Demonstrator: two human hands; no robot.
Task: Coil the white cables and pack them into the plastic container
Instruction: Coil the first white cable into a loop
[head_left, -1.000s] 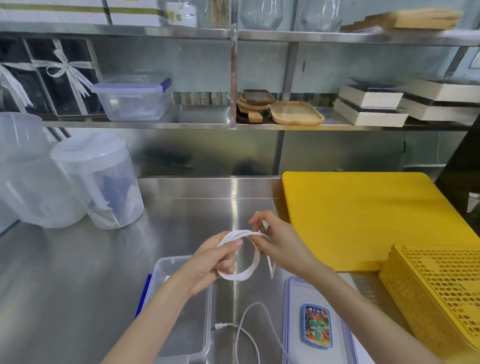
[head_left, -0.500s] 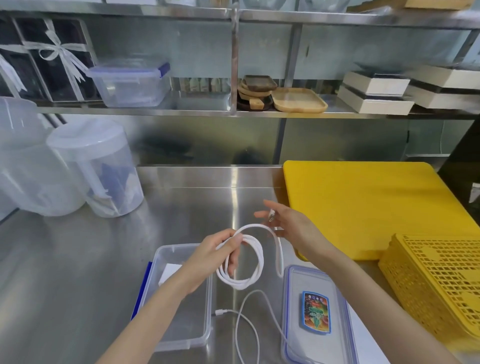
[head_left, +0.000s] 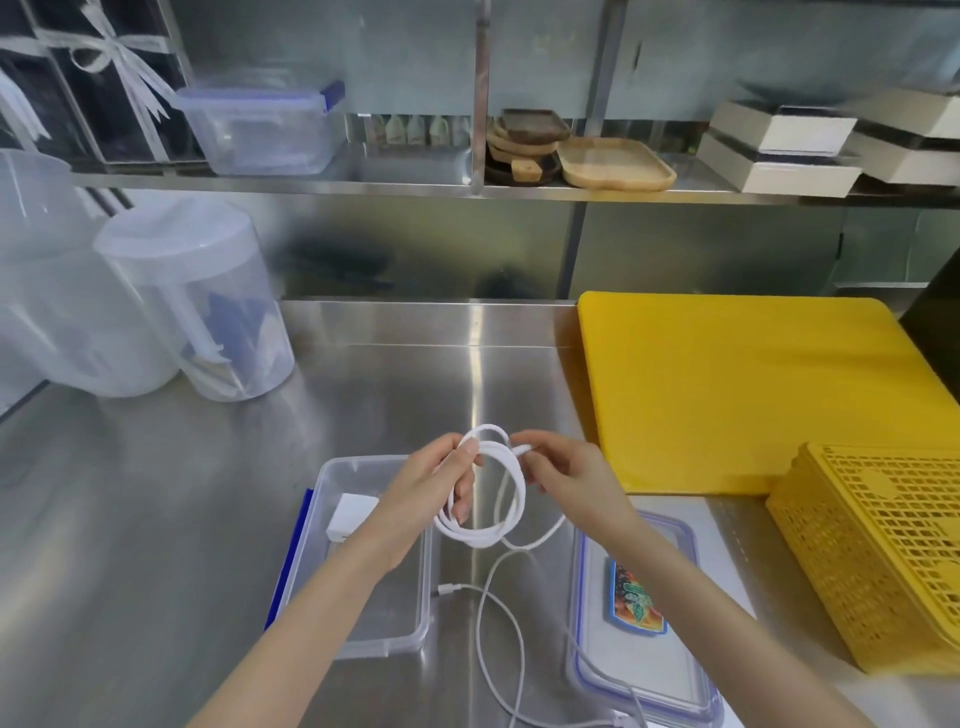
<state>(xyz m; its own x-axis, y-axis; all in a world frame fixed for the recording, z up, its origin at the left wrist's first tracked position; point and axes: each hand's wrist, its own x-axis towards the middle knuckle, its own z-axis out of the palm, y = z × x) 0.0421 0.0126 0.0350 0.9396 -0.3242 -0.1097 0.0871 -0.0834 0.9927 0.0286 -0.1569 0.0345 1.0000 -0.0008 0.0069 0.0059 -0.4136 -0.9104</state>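
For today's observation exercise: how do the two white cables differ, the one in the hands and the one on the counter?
The held cable is wound into a neat round coil; the loose cable sprawls in open curves. The held cable hangs above the counter, gripped by the left hand and pinched by the right hand; the loose cable lies untouched, trailing onto the lid. Both are thin and white.
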